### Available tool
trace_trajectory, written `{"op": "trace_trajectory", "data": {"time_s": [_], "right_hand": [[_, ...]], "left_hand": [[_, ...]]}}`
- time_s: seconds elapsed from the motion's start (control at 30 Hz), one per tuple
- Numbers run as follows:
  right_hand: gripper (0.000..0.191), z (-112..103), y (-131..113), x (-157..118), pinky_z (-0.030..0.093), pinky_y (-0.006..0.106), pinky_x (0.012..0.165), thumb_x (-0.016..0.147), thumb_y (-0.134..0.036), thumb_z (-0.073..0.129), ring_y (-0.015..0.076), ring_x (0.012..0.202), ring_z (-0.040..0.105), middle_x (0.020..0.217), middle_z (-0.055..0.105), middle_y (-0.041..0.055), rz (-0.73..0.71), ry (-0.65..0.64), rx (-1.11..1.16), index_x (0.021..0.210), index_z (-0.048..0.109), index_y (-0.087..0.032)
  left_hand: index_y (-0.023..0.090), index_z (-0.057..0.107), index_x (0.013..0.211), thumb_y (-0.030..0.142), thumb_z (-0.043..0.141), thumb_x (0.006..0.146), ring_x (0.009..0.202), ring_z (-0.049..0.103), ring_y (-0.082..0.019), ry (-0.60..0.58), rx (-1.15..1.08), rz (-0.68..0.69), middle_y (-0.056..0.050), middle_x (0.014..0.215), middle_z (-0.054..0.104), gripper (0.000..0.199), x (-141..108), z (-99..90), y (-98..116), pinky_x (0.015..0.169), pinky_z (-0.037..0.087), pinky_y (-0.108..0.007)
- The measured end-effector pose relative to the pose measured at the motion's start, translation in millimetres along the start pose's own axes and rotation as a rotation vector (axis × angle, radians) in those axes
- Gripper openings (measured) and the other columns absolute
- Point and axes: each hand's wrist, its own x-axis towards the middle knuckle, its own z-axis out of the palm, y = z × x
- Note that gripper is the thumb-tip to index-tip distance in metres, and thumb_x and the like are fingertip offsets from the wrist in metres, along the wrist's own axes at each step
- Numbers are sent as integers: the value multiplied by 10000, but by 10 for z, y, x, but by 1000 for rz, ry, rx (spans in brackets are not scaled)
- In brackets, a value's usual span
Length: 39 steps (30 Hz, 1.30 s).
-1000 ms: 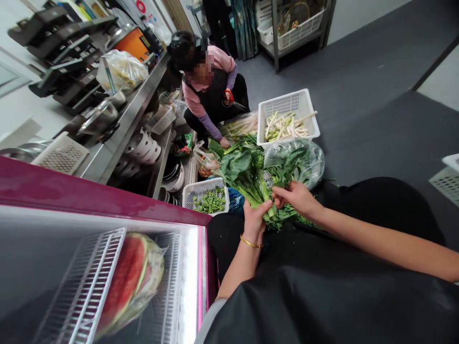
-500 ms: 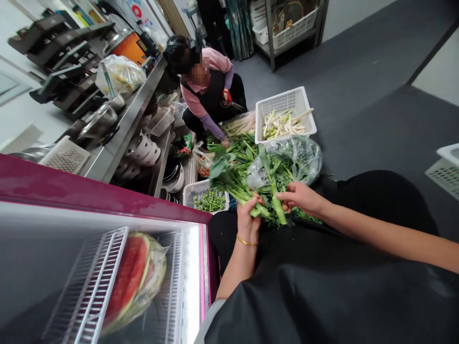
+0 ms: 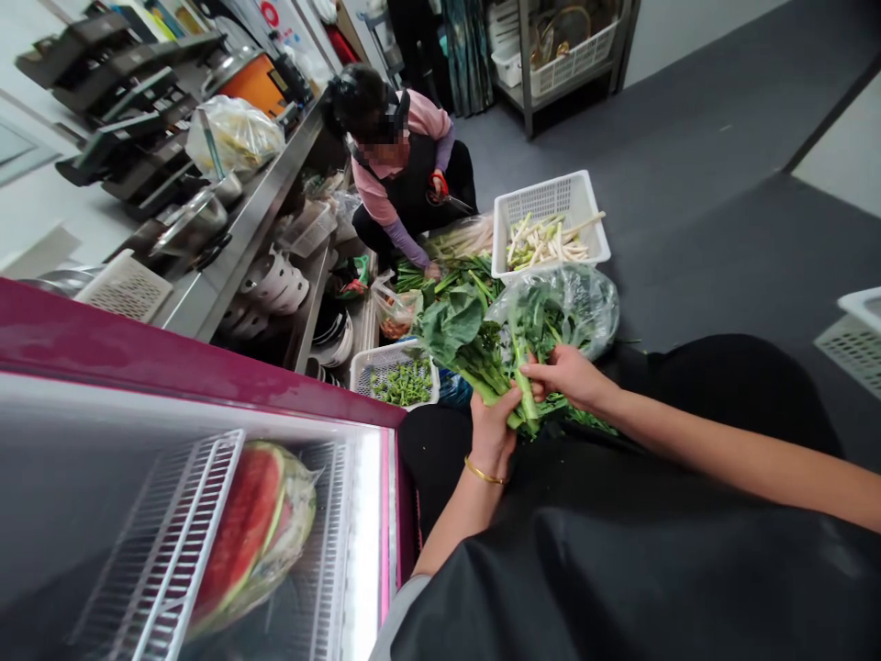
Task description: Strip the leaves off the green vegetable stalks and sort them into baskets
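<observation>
My left hand (image 3: pixel 493 424) is closed around a bunch of leafy green stalks (image 3: pixel 474 358), with broad dark leaves fanning out to the upper left. In my right hand (image 3: pixel 570 378) a single thick green stalk (image 3: pixel 526 390) is pinched between thumb and fingers; its lower end lies against the bunch. Both hands are close together above my lap. Just beyond them, a clear plastic bag (image 3: pixel 597 308) holds more leafy greens. Loose leaves show below my right hand. Part of my left fingers is hidden behind the stalks.
A co-worker (image 3: pixel 406 165) squats ahead with red-handled scissors (image 3: pixel 440 188) beside long green stems. A white basket (image 3: pixel 597 211) holds pale peeled stalks; a smaller basket (image 3: pixel 358 372) holds cut green pieces. At left, an open fridge (image 3: pixel 206 386) contains a wrapped cut watermelon (image 3: pixel 251 532).
My left hand has moved right with the bunch, closing the gap to the single stalk. My right hand has shifted slightly up and is still holding its stalk.
</observation>
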Motion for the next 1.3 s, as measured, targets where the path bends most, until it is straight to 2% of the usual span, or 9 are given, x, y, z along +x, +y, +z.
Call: {"op": "trace_trajectory", "data": {"time_s": [0.27, 0.43, 0.57, 0.67, 0.77, 0.93, 1.03, 1.1, 1.3], "right_hand": [[315, 87, -87, -132, 488, 264, 534, 627, -404, 773, 115, 530, 531, 588, 564, -19, -288, 71, -88, 611, 552, -181], [310, 83, -95, -76, 467, 261, 482, 623, -408, 779, 117, 494, 522, 558, 557, -15, -239, 50, -54, 618, 568, -180], [339, -70, -245, -67, 491, 289, 468, 704, -503, 688, 143, 504, 559, 607, 601, 13, -223, 96, 64, 678, 590, -179], [317, -197, -427, 7, 492, 276, 480, 675, -469, 716, 145, 507, 573, 595, 613, 18, -260, 163, -136, 689, 612, -170], [305, -234, -514, 119, 470, 256, 467, 674, -431, 712, 139, 461, 561, 507, 588, 17, -240, 119, -405, 608, 595, -157], [290, -88, -298, 16, 499, 285, 525, 754, -436, 613, 168, 534, 603, 595, 636, 50, -361, 199, -513, 641, 600, -169], [252, -65, -202, -167, 500, 283, 557, 733, -427, 648, 174, 592, 609, 640, 648, 44, -434, 136, -607, 653, 612, -190], [274, -119, -236, -192, 488, 280, 519, 765, -454, 617, 156, 537, 579, 607, 629, 28, -371, 77, -559, 676, 618, -195], [321, -281, -435, 171, 474, 271, 435, 709, -487, 683, 157, 536, 574, 649, 636, 20, -346, 41, -292, 799, 632, -183]], "left_hand": [[144, 663, 853, 283, 833, 557, 719, 640, -165, -9, -3, 120, -46, 808, 683, 368, 14, 40, 87, 711, 508, -294], [142, 681, 917, 316, 843, 557, 801, 653, -193, -86, 60, 124, -71, 846, 690, 431, -26, 79, 108, 800, 507, -320], [126, 684, 886, 345, 850, 524, 646, 632, -149, -120, -3, 4, -73, 794, 686, 455, -15, -8, 107, 642, 514, -278], [117, 682, 865, 305, 845, 526, 632, 631, -149, -104, 66, 2, -81, 800, 689, 421, -7, -58, 71, 619, 510, -274], [119, 667, 870, 253, 839, 531, 666, 637, -163, -65, 150, 63, -71, 799, 687, 403, 3, -45, 28, 651, 514, -290], [147, 632, 901, 207, 816, 554, 662, 629, -139, 98, 41, 118, -34, 800, 671, 397, 53, 24, 53, 670, 511, -282], [150, 612, 848, 217, 791, 570, 594, 611, -125, 68, -75, 41, -14, 701, 641, 337, 78, -10, 126, 612, 496, -260], [153, 600, 847, 224, 769, 573, 585, 609, -127, 18, -138, -30, -23, 707, 647, 329, 81, -61, 157, 575, 480, -251], [147, 603, 872, 212, 712, 588, 576, 615, -136, -75, -170, -169, -62, 738, 683, 311, 56, -126, 104, 543, 464, -239]]}}
